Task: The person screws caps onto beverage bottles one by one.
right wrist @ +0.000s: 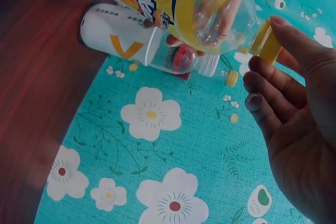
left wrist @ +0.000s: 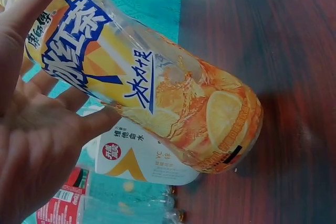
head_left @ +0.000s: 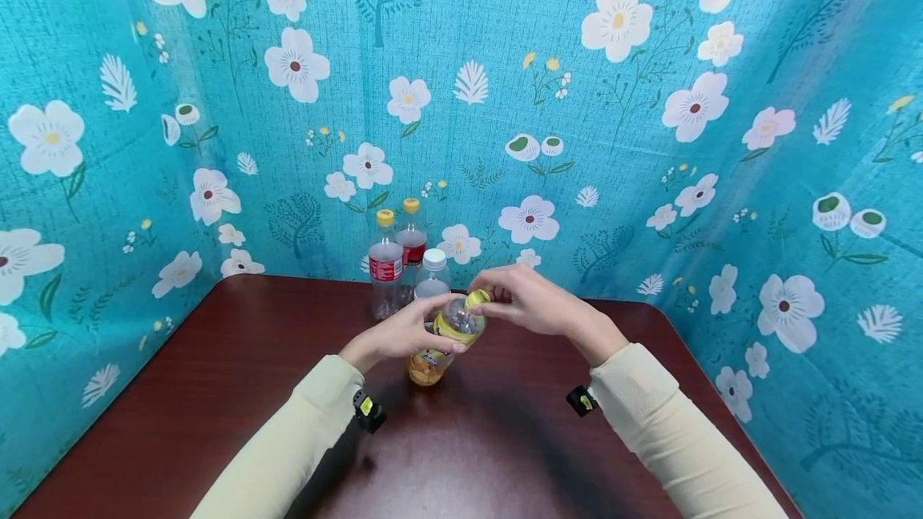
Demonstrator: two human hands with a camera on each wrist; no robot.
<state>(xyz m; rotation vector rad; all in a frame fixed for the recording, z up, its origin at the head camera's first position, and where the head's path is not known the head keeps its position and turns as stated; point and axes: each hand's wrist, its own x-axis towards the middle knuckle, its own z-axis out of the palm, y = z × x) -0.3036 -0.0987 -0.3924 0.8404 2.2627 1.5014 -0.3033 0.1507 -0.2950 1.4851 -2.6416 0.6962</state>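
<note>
A clear iced tea bottle with a yellow and orange label leans to the right, its neck towards the right hand. The left hand holds it around the upper label, thumb across the front; in the left wrist view the bottle spans the palm. At the mouth, the right hand pinches the yellow cap between thumb and fingers. The cap is at the neck; whether it is loose I cannot tell. Whether the bottle's base touches the table is also unclear.
Behind stands a white-capped bottle with a white label, partly hidden. Two clear bottles with red labels and yellow caps, one nearer and one farther, stand by the flowered curtain. The dark red table has its back edge there.
</note>
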